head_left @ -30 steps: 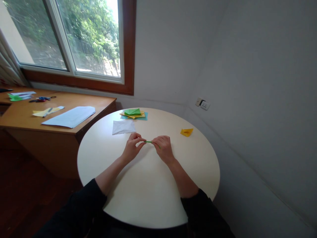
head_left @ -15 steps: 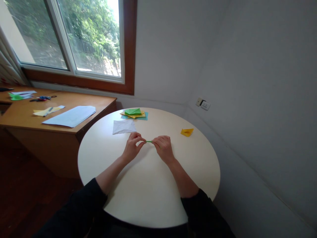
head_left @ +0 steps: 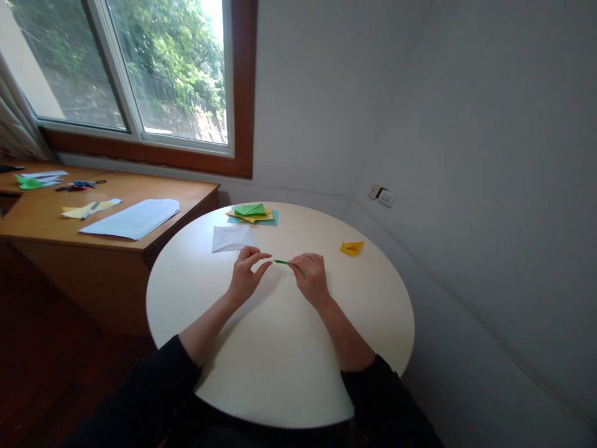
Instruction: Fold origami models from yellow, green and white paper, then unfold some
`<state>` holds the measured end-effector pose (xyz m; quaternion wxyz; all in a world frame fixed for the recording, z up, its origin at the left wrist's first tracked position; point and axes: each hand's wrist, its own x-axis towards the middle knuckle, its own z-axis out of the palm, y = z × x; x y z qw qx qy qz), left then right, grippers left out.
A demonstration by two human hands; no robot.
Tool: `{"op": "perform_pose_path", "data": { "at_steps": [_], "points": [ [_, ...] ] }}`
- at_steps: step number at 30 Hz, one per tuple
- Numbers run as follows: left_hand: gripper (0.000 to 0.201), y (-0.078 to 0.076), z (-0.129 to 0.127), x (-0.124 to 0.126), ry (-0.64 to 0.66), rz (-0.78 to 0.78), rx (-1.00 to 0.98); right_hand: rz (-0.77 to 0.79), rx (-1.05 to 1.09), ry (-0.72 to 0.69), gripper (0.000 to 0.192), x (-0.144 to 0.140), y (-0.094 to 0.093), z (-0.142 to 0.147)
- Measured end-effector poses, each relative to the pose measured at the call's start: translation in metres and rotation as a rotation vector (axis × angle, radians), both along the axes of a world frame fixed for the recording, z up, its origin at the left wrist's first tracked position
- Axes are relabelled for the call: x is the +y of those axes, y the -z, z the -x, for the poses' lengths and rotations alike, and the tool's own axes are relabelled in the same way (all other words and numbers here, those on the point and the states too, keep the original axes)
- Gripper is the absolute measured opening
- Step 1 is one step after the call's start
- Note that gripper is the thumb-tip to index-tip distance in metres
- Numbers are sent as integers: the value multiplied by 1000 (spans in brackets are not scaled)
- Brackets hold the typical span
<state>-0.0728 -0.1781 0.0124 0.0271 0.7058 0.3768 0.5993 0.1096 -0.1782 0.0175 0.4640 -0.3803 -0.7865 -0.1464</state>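
Note:
Over the middle of the round white table [head_left: 280, 361], my right hand [head_left: 311, 280] pinches a thin rolled green paper strip [head_left: 284, 263] that sticks out to the left. My left hand [head_left: 246, 275] hovers just left of the strip's free end, thumb and fingers slightly apart, not touching it. A white sheet of paper [head_left: 231, 238] lies just beyond my left hand. Farther back rests a stack of green, yellow and blue papers [head_left: 253, 214]. A small folded yellow paper piece [head_left: 351, 248] sits to the right of my right hand.
A wooden desk [head_left: 56, 218] under the window stands left of the table, with a large pale sheet [head_left: 133, 219], yellow paper [head_left: 88, 209], scissors [head_left: 79, 185] and more papers [head_left: 35, 180]. Grey walls close in on the right, with a wall socket [head_left: 383, 196].
My left hand has let go of the green strip's end and opened slightly. My right hand has lifted the strip a little away from me.

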Motion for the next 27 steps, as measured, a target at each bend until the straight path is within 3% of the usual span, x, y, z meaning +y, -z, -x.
{"op": "perform_pose_path", "data": {
  "at_steps": [5, 13, 19, 27],
  "points": [
    [7, -2, -2, -2, 40, -26, 47, 32, -49, -2, 12, 1, 0, 0],
    [23, -6, -4, -8, 106, 14, 108, -1, -78, -12, 12, 1, -1, 2],
    [9, -3, -6, -8, 103, -22, 169, 15, -153, -25, 14, -1, -1, 8],
    [7, 1, -6, -4, 59, -38, 224, 20, -187, -33, 15, -4, 0, 12]
  ]
}}
